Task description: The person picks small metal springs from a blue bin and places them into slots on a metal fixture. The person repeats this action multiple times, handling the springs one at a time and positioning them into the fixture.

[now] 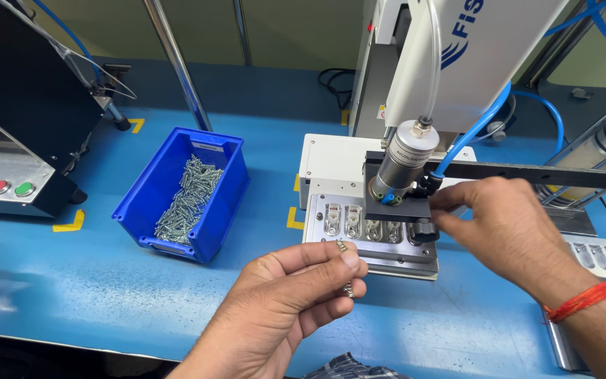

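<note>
Your left hand [296, 298] is pinched shut on a few small screws [343, 247] just in front of the metal fixture plate [369, 231], keeping them ready, while your right hand [510, 224] grips the black driver head [405, 203] right over that plate's part pockets. The blue screw bin [187, 193] sits just left of the plate, within easy reach.

bin [150, 203] blue | screws [189, 200] silver | table [71, 281] blue | wristband [583, 300] orange-red

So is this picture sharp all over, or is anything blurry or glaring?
Head view: even, soft light; faint sheen on the blue table; left hand and blue bin of screws sharp; right hand slightly soft; straight poles bow near the edges.
</note>
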